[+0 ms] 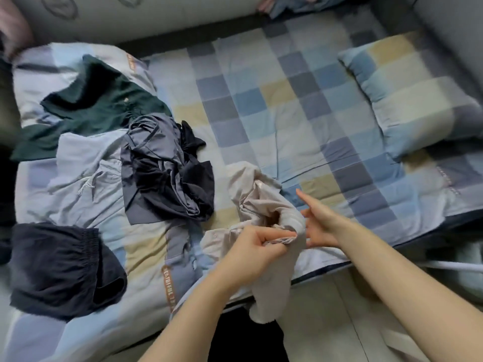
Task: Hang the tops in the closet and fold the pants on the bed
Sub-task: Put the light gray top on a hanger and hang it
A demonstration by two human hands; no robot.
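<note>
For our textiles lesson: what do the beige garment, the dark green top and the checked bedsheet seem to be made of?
Beige garment: thin woven cloth, probably cotton, matte, finely creased. Dark green top: apparently soft knit, matte. Checked bedsheet: probably woven cotton, flat and matte.

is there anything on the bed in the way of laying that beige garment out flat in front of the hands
Nothing visible blocks it. The left hand pinches the beige garment at the bed's near edge, and the checkered sheet beyond it is bare up to the pillow. The dark grey clothes pile lies off to the left, apart from it.
</note>
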